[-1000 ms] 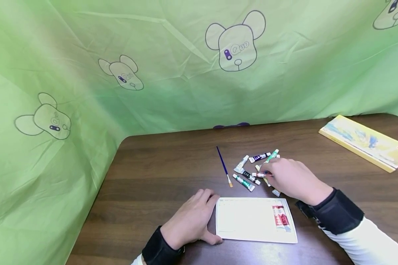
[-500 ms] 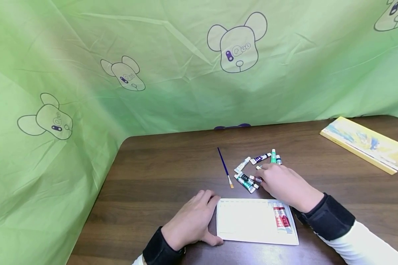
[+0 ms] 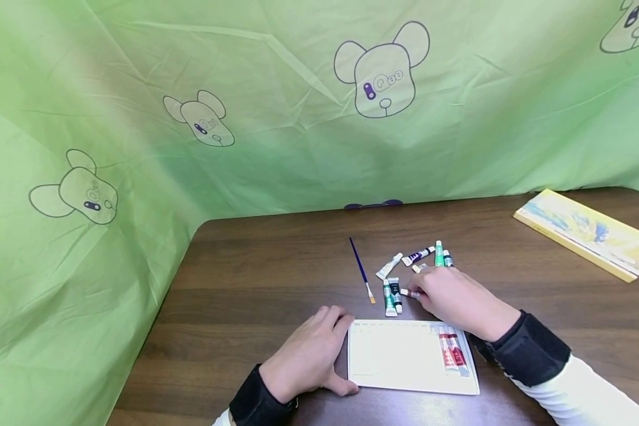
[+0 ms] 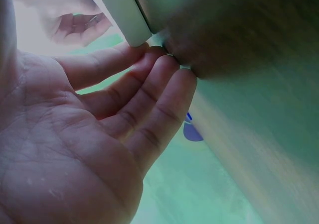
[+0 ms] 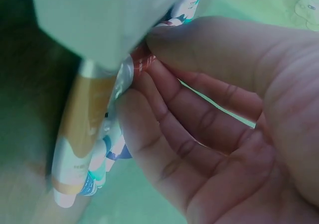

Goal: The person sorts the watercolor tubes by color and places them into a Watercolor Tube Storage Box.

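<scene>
- Clock set on the white rectangular tray (image 3: 394, 355); twelve faces the green printed cloth curtain (image 3: 277, 165).
- Right hand (image 3: 455, 293), one o'clock: thumb and fingers pinch a small dark-red paint tube (image 5: 142, 59). White cap sticks out leftward, just beside a black-labelled tube (image 3: 396, 296).
- Left hand (image 3: 309, 352), nine o'clock: fingers extended, loose, tips against the tray's left edge; thumb at its eight o'clock corner.
- Handling, my judgement: light pinch on the tube body, not the cap; soft tubes likely dent. Turn slowly, sparing the black-labelled tube and its neighbour, a dark-green tube (image 3: 390, 299), half past eleven.
- Light left-hand pressure should stop the tray sliding.
- Likely snag: ochre-bodied, white-capped tube (image 5: 87, 109) near the right fingers in the wrist view.
- Two red-labelled tubes (image 3: 446, 350) side by side on the tray, three o'clock.
- Tighter ground: slim blue-handled brush (image 3: 358, 260), eleven; flat yellow box (image 3: 591, 234), two.
- Widest room: brown wooden table (image 3: 255, 266), ten o'clock, out to its left edge. Near edge out of view.
</scene>
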`<move>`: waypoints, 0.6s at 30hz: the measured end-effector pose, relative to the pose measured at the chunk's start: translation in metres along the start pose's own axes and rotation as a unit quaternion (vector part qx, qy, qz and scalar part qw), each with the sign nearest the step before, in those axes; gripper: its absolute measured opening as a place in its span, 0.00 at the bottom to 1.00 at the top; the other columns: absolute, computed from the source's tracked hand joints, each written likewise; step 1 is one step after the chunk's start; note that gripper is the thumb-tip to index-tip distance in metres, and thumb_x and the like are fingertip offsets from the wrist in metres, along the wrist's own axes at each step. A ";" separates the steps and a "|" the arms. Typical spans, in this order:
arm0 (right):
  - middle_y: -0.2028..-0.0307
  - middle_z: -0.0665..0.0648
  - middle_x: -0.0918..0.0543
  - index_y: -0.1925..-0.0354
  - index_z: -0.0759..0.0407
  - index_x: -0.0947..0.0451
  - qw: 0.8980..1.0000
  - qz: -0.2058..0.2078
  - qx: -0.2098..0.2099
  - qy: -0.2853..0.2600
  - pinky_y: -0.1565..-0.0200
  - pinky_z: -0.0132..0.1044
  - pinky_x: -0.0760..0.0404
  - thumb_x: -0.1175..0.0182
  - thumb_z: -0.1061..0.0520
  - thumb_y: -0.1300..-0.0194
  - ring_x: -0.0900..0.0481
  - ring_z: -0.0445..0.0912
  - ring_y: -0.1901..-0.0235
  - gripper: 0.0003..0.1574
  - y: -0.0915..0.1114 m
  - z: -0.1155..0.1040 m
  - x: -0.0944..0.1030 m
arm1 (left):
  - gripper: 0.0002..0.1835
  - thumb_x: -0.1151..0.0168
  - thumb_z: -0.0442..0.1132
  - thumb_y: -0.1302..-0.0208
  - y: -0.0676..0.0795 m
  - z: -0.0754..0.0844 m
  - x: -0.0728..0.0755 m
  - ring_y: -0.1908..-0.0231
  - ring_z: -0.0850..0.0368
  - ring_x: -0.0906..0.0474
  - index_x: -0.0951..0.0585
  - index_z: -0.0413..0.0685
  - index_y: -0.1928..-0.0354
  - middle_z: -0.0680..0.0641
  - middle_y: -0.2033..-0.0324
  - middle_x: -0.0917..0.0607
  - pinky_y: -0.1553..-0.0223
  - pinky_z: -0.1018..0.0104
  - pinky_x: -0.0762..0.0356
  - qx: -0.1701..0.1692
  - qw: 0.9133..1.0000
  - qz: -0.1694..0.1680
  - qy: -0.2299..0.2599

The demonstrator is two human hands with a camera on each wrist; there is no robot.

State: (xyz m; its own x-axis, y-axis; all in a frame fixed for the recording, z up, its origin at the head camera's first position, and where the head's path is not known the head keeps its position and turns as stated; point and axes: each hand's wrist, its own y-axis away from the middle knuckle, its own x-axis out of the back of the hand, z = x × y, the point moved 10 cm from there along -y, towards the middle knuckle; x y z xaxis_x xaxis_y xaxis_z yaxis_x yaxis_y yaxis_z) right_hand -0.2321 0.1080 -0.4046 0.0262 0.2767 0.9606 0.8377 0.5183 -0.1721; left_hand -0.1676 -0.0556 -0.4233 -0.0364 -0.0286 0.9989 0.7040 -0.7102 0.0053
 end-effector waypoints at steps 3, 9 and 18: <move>0.69 0.50 0.11 0.64 0.57 0.11 1.000 -0.004 -0.002 -0.007 0.67 0.42 0.16 0.26 0.66 0.43 0.15 0.42 0.70 0.07 0.001 0.000 0.002 | 0.53 0.18 0.69 0.61 0.000 0.001 0.000 0.47 0.57 0.24 0.21 0.43 0.37 0.50 0.45 0.19 0.40 0.66 0.22 -0.003 1.000 0.002 0.001; 0.74 0.45 0.17 0.64 0.55 0.11 0.998 0.000 -0.033 -0.044 0.72 0.34 0.24 0.27 0.65 0.42 0.26 0.36 0.74 0.07 0.007 0.005 0.013 | 0.53 0.18 0.69 0.62 0.001 0.003 0.001 0.48 0.58 0.24 0.21 0.43 0.38 0.50 0.46 0.19 0.41 0.67 0.22 -0.009 1.000 0.012 -0.003; 0.75 0.44 0.19 0.65 0.57 0.12 0.993 0.017 -0.099 -0.059 0.71 0.33 0.26 0.26 0.66 0.47 0.28 0.35 0.73 0.09 0.037 0.015 0.018 | 0.53 0.17 0.68 0.63 0.001 0.000 0.002 0.48 0.58 0.24 0.21 0.43 0.38 0.51 0.46 0.19 0.41 0.67 0.21 -0.003 1.000 0.011 0.002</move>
State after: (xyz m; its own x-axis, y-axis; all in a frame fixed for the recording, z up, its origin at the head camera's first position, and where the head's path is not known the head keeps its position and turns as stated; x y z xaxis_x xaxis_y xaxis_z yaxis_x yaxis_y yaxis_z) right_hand -0.2090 0.1447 -0.3968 0.0023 0.3895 0.9210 0.9283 0.3416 -0.1467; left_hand -0.1665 -0.0561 -0.4211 -0.0240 -0.0463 0.9986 0.7003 -0.7137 -0.0163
